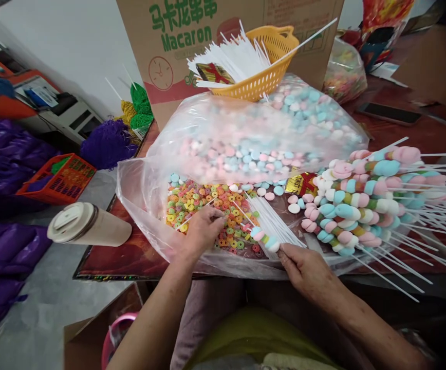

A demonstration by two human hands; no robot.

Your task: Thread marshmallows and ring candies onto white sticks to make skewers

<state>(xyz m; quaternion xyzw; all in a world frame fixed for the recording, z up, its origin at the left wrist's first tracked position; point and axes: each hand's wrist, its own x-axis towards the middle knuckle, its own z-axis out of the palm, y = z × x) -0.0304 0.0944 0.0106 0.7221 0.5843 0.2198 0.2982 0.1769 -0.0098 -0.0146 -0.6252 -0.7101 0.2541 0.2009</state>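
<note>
My right hand (303, 264) is closed on a skewer of marshmallows (264, 238) near the front edge of the table. Pink, blue and white pieces with a green ring sit on its white stick, whose bare tip points up and left. Over a spread of colourful gummy rings (196, 203), my left hand (204, 228) has its fingers pinched together; what is between them is hidden. A thin white stick crosses the rings beside that hand. Bare white sticks (275, 221) lie in a bundle between the rings and a large pile of finished skewers (357, 210) on the right.
Behind the rings, a clear plastic bag (215, 128) holds many marshmallows. A yellow basket (246, 92) of sticks rests above it, before a cardboard box (161, 31). A lidded cup (92, 224) stands at the left table edge. A phone (388, 113) lies back right.
</note>
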